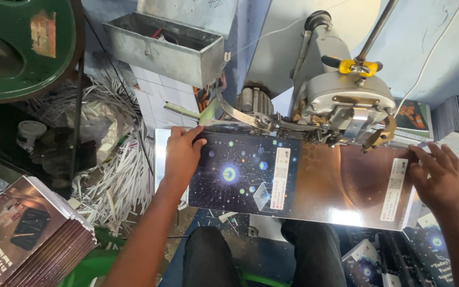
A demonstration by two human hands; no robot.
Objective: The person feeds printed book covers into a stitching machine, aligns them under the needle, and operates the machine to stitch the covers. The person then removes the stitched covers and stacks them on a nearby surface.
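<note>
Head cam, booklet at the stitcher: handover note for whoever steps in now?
Left hand: flat on the left end of the open glossy booklet cover, fingers at its far edge.
Right hand: flat on the cover's right end.
Cover lies spread under the grey stitching machine head, spine line about under the head.
Stack of finished-looking booklets sits lower left; more printed covers lower right; paper trimmings piled left.
Whether this cover is stitched cannot be told.
</note>
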